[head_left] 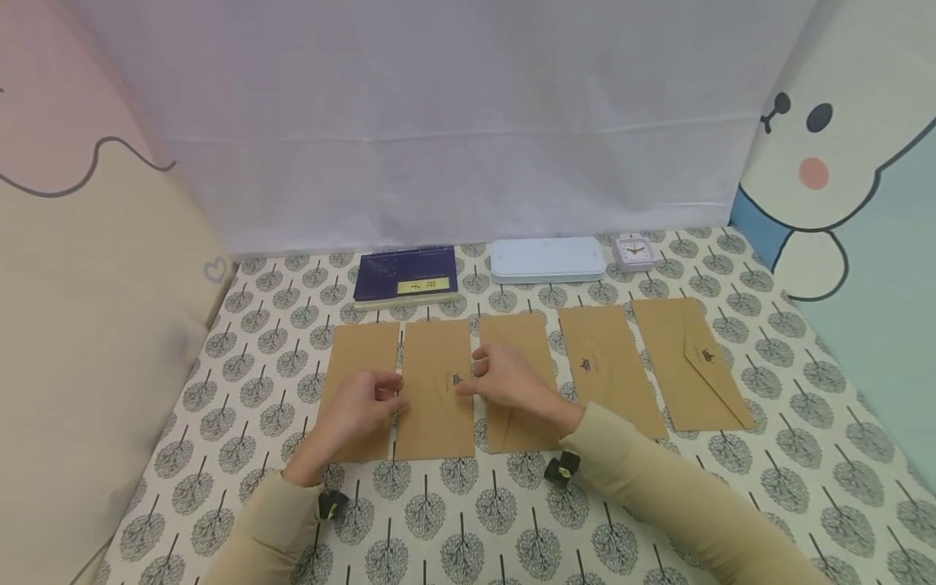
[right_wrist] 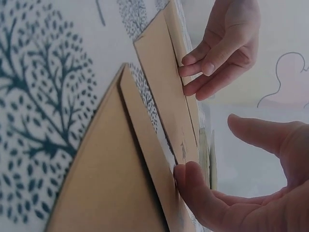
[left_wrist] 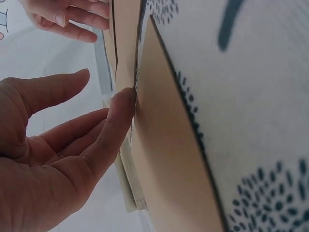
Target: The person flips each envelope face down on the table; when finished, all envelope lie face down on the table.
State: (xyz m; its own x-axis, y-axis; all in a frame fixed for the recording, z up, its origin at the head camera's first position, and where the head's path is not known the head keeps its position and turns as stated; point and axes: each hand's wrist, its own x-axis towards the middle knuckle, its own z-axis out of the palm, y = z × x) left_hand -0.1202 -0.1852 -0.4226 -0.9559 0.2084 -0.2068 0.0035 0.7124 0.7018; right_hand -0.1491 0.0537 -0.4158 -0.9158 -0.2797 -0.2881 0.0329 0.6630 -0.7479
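Several brown paper envelopes lie in a row on the table. My left hand (head_left: 357, 409) is over the leftmost envelope (head_left: 361, 349), thumb and fingers apart, near the left edge of the second envelope (head_left: 431, 345). Over the third envelope (head_left: 515, 329) is my right hand (head_left: 512, 380), its fingertips by the second one's right edge. In the left wrist view, the left hand (left_wrist: 63, 154) has a fingertip at an envelope's edge. The right wrist view shows the right hand (right_wrist: 251, 183) with loosely bent fingers and nothing pinched. A small dark crown print marks some envelopes.
A dark blue book (head_left: 387, 272) lies behind the envelopes on the left. Right of it are a white flat case (head_left: 547, 258) and a small pale square clock (head_left: 634, 253). The tree-print cloth (head_left: 541, 528) covers the table, with a white curtain (head_left: 439, 162) behind.
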